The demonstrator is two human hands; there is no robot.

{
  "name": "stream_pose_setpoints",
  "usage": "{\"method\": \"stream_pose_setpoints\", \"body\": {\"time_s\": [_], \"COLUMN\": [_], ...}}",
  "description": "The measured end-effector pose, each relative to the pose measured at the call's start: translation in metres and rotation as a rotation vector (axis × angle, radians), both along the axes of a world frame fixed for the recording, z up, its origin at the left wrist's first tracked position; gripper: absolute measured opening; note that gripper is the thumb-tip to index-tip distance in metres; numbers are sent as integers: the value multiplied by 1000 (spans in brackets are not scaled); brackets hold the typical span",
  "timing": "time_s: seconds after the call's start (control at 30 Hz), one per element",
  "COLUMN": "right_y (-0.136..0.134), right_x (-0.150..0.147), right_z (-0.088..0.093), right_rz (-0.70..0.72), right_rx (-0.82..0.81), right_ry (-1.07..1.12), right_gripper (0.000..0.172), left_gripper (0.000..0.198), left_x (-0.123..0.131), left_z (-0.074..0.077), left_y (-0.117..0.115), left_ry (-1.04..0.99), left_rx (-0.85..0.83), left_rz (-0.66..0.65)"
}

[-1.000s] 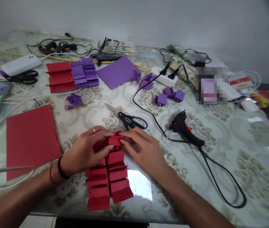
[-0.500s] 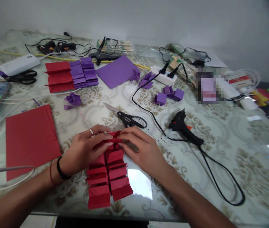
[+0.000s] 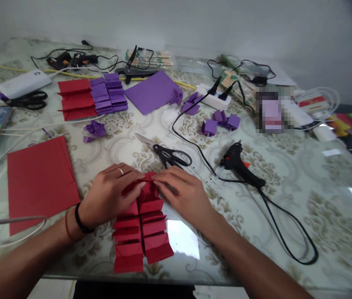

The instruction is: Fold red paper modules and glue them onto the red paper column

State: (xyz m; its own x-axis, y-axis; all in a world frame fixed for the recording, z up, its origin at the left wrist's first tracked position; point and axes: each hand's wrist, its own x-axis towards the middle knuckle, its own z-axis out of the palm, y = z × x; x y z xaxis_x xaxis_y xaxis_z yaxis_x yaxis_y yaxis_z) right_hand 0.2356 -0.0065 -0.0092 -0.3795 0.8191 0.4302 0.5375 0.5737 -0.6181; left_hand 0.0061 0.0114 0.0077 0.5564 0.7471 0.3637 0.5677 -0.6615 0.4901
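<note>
My left hand [image 3: 113, 191] and my right hand [image 3: 184, 193] meet over the far end of a red pleated paper [image 3: 152, 226]. Fingers of both hands pinch one raised fold, the thumbs on the near side. Two columns of folded flaps, split by a dark gap, run from there toward me. The left fingers hide part of the paper's far left corner. Just beyond my right hand lie black-handled scissors [image 3: 168, 154]. Flat red paper sheets [image 3: 40, 178] rest to the left of my left hand.
A black glue gun [image 3: 241, 166] with a looping cord lies at right. Folded purple paper pieces [image 3: 209, 128], red and purple pleated strips [image 3: 76, 99], a purple sheet [image 3: 151, 92] and a white power strip [image 3: 215, 97] sit farther back. A white cable crosses the left side.
Both hands still pinch the far end of the red paper. The fingers have drawn slightly closer along the fold, and the raised fold looks flatter. The other objects stay in place.
</note>
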Motion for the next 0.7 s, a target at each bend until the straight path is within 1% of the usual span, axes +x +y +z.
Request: {"method": "stream_pose_setpoints", "body": {"time_s": [0.1, 0.2, 0.37, 0.5, 0.57, 0.7], "right_y": [1, 1, 2, 2, 1, -1], "right_x": [-2, -2, 0, -2, -4, -6], "right_z": [0, 1, 1, 3, 5, 9], "right_rz": [-7, -8, 72, 67, 54, 55], "right_rx": [6, -30, -100, -120, -137, -181], "right_ry": [12, 23, 20, 33, 25, -12], "right_gripper": [14, 15, 20, 15, 13, 15], "left_gripper": [12, 13, 13, 10, 10, 12], "left_x": [-1, -2, -4, -3, -2, 1], "left_z": [-3, -4, -8, -9, -7, -3], "left_y": [0, -1, -1, -2, -3, -6], "left_ry": [23, 38, 37, 11, 13, 37], "left_rx": [12, -3, 21, 54, 31, -62], "left_rz": [-6, -8, -32, -32, -17, 2]}}
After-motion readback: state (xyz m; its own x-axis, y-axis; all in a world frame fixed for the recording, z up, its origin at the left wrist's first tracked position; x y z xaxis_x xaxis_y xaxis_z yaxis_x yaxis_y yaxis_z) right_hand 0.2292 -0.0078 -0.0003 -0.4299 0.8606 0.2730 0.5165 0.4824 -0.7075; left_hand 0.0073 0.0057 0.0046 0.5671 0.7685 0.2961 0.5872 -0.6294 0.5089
